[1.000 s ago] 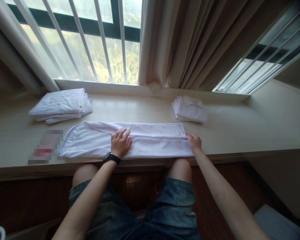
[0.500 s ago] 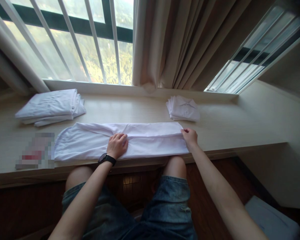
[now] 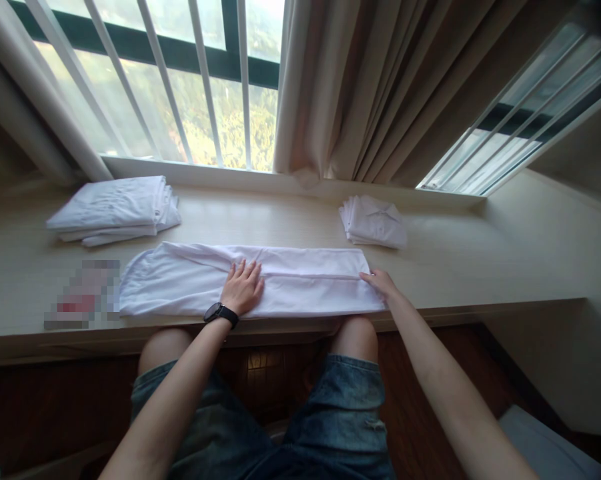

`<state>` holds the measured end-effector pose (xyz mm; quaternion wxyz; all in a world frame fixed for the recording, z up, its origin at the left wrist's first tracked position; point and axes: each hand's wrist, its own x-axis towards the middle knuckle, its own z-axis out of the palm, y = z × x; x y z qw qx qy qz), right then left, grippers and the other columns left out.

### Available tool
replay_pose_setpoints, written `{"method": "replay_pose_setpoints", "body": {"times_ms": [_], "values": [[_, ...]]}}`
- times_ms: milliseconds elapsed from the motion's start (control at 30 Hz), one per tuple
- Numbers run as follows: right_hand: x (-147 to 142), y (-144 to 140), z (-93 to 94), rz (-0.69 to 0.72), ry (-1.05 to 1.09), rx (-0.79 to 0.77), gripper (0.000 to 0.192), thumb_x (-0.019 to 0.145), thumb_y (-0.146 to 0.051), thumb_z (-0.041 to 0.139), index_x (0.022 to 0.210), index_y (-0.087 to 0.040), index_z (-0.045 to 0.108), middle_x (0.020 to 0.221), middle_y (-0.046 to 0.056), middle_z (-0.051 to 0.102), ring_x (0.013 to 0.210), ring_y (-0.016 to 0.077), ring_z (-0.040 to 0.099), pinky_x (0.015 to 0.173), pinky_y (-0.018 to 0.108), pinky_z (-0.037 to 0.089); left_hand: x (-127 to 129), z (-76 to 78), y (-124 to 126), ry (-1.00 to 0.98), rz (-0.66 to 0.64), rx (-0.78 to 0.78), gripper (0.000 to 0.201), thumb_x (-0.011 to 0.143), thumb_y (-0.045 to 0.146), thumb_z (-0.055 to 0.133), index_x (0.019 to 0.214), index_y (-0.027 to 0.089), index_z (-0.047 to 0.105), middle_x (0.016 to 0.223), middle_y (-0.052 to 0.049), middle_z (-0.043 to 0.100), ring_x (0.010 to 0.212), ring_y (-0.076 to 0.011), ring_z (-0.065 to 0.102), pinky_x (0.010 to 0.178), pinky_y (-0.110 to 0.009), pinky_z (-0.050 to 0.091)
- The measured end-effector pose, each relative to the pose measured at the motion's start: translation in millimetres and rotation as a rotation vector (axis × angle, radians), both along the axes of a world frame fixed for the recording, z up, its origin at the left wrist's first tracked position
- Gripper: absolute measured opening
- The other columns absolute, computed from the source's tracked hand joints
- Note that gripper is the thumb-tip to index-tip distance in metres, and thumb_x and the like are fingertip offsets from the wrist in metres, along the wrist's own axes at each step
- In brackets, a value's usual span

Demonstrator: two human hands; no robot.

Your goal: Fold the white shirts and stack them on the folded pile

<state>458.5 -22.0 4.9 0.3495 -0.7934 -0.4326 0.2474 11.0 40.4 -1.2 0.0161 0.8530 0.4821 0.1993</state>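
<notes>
Lying across the near middle of the table (image 3: pixel 480 267): a long white garment (image 3: pixel 180 283), blocking the front edge. Sitting behind it at far left, a stack of folded whites (image 3: pixel 113 210); at far right, a smaller folded pile (image 3: pixel 375 223). Leaving bare table between the two piles and out to the right.

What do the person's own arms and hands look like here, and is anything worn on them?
Both forearms are bare, with no sleeves in view and no gloves. The left hand has a black watch with a dark band strapped around the wrist. The right hand shows no watch or bracelet; rings cannot be made out on either hand. Lower in the picture, blue denim shorts cover the thighs.
</notes>
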Motion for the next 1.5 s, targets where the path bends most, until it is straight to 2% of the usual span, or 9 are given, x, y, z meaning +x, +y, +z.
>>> {"method": "replay_pose_setpoints", "body": {"times_ms": [300,467,700,900,967,1100,1233,1333,1500], "values": [[14,-19,-5.7,-0.073,0.107,0.044,0.035,0.075,-0.044,0.070,0.092,-0.014,0.071,0.081,0.008,0.074,0.082,0.0241,0.067,0.073,0.032,0.054,22,-4.8,2,0.007,-0.021,-0.037,0.052,0.101,0.041,0.031,0.141,0.018,0.056,0.153,-0.010,0.049,0.145,-0.0319,0.037,0.122,-0.052,0.023],[39,-33,-10.7,-0.179,0.097,0.030,0.028,0.073,-0.039,0.068,0.084,-0.013,0.068,0.077,0.009,0.072,0.078,0.0242,0.066,0.067,0.031,0.053,31,2.1,24,-0.011,0.115,-0.062,0.051,0.097,0.049,0.038,0.136,0.025,0.060,0.153,-0.009,0.048,0.149,-0.0378,0.027,0.119,-0.062,0.018],[49,-48,-19.4,-0.197,0.165,0.018,0.031,0.072,-0.042,0.069,0.085,-0.014,0.068,0.083,0.011,0.074,0.077,0.0252,0.068,0.063,0.032,0.054,-25,4.8,71,0.049,0.316,-0.173,0.057,0.096,0.047,0.032,0.146,0.027,0.051,0.159,-0.007,0.040,0.151,-0.0417,0.017,0.115,-0.073,0.003],[44,-49,-15.8,-0.167,0.188,0.024,0.036,0.071,-0.045,0.071,0.090,-0.015,0.070,0.079,0.010,0.074,0.078,0.0260,0.069,0.065,0.034,0.056,-62,29.2,93,-0.001,0.650,-0.032,0.055,0.093,0.037,0.035,0.132,0.006,0.059,0.144,-0.025,0.052,0.144,-0.0433,0.030,0.112,-0.069,0.019],[42,-49,-13.4,-0.158,0.187,0.031,0.038,0.071,-0.046,0.072,0.093,-0.015,0.071,0.079,0.010,0.074,0.080,0.0269,0.070,0.068,0.036,0.057,-57,37.8,96,-0.016,0.562,0.059,0.056,0.095,0.037,0.033,0.139,0.010,0.054,0.150,-0.021,0.048,0.146,-0.0390,0.029,0.115,-0.064,0.018],[38,-50,-9.5,-0.186,0.210,0.032,0.039,0.074,-0.049,0.069,0.093,-0.015,0.072,0.084,0.012,0.075,0.084,0.0287,0.071,0.068,0.036,0.058,-42,38.3,102,0.086,0.115,0.019,0.056,0.099,0.046,0.027,0.150,0.031,0.043,0.162,-0.003,0.034,0.152,-0.0318,0.020,0.120,-0.061,0.011],[38,-49,-10.0,-0.220,0.319,0.046,0.040,0.079,-0.054,0.062,0.091,-0.017,0.070,0.092,0.012,0.076,0.084,0.0273,0.071,0.064,0.034,0.057,-41,25.8,104,0.182,0.165,-0.247,0.057,0.100,0.048,0.023,0.148,0.030,0.048,0.160,-0.005,0.039,0.150,-0.0373,0.024,0.116,-0.069,0.014],[40,-48,-13.5,-0.207,0.293,0.043,0.035,0.076,-0.051,0.065,0.086,-0.018,0.068,0.082,0.009,0.075,0.078,0.0248,0.070,0.061,0.031,0.055,-31,26.6,84,0.127,0.164,-0.117,0.057,0.101,0.043,0.024,0.150,0.024,0.046,0.161,-0.008,0.036,0.152,-0.0352,0.022,0.118,-0.067,0.011],[40,-47,-12.3,-0.216,0.269,0.022,0.028,0.074,-0.045,0.068,0.081,-0.018,0.067,0.074,0.007,0.073,0.071,0.0224,0.067,0.058,0.029,0.053,20,34.9,30,-0.002,-0.119,0.049,0.052,0.101,0.043,0.032,0.150,0.031,0.046,0.160,-0.003,0.038,0.153,-0.0297,0.020,0.122,-0.061,0.009]]}}
